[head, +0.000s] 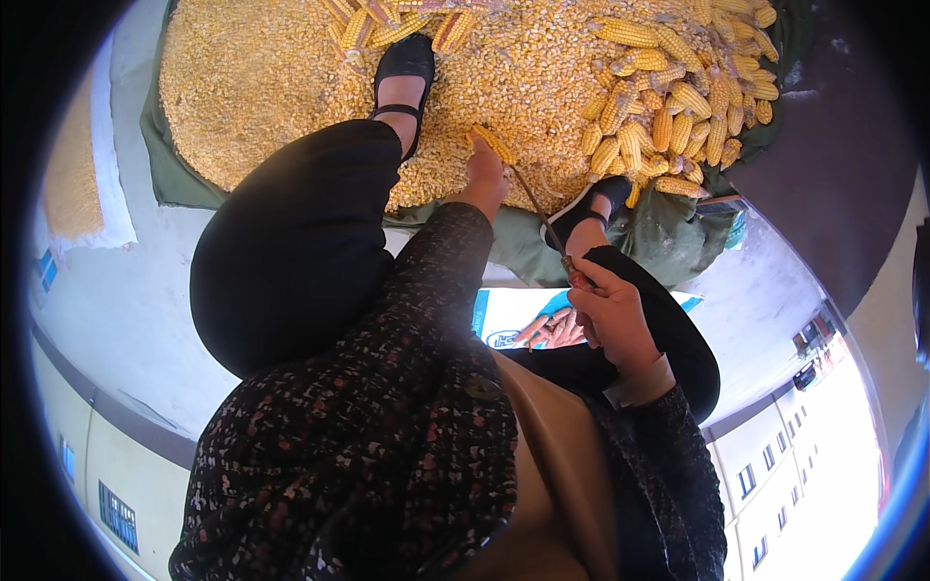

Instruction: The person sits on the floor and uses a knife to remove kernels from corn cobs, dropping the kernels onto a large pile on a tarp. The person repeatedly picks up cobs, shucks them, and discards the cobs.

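My left hand (485, 173) grips an ear of corn (495, 144) above a bed of loose kernels (530, 87). In my right hand (609, 305) is the red handle of a screwdriver-like tool (539, 210); its long thin metal shaft points at the near end of the ear. Whether the tip touches the ear cannot be told. Unshelled ears (683, 131) are heaped at the right of the kernels, and several more ears (392, 25) lie at the top, beyond my left shoe.
My black shoes (404, 80) rest at the kernels. A green cloth (672, 232) lies under the corn. Between my legs, bare cobs (556, 328) lie on a white and blue printed sack (501, 312). Another spread of grain (73, 167) is at the far left.
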`<control>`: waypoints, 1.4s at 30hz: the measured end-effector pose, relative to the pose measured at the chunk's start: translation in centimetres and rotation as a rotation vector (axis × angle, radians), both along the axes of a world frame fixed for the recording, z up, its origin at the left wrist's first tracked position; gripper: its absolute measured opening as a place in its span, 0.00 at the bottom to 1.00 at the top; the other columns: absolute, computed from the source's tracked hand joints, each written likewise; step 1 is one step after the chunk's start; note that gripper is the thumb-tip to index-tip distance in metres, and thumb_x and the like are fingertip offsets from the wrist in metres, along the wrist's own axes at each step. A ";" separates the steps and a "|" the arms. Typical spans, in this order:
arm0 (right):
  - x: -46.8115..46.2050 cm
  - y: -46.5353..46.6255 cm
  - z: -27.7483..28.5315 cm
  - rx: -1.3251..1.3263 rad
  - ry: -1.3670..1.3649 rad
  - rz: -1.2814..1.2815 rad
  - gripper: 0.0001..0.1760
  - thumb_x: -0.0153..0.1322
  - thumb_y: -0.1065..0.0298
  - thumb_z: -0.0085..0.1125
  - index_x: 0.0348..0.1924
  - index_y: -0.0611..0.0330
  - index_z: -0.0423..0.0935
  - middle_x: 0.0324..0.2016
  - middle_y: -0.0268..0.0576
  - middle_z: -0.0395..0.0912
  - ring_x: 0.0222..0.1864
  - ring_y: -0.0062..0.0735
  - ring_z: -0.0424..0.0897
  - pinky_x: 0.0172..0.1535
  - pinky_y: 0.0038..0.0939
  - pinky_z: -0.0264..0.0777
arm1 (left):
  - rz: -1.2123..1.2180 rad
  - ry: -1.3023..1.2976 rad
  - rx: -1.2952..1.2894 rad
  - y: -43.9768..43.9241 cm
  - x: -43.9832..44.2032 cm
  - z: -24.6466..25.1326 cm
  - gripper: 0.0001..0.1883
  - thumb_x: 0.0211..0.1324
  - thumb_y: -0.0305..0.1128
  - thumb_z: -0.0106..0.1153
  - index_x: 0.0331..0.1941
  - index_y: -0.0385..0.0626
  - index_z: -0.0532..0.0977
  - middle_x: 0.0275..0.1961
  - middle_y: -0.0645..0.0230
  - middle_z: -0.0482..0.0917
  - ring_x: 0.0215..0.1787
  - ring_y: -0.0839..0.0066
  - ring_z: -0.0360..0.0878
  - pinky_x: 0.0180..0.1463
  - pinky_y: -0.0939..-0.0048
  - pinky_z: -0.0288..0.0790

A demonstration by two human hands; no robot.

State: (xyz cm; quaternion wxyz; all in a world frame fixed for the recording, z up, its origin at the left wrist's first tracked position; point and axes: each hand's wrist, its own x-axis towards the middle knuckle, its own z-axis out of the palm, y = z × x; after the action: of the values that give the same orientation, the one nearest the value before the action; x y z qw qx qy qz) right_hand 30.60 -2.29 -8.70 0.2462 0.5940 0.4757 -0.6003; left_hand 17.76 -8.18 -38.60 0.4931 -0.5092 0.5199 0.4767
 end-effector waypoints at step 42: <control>-1.6 -0.8 -4.7 0.211 0.254 0.301 0.24 0.65 0.73 0.61 0.55 0.68 0.76 0.30 0.37 0.78 0.31 0.19 0.75 0.35 0.23 0.69 | -0.025 -0.175 0.368 -5.6 -2.7 -2.1 0.21 0.64 0.63 0.45 0.32 0.60 0.70 0.17 0.75 0.66 0.13 0.77 0.60 0.16 0.76 0.49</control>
State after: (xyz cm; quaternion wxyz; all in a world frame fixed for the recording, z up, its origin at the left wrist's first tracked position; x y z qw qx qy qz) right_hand 28.97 -3.13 -13.42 0.2077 0.4584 0.6462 -0.5737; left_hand 15.04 -13.80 -40.71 0.6270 -0.4434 0.3854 0.5116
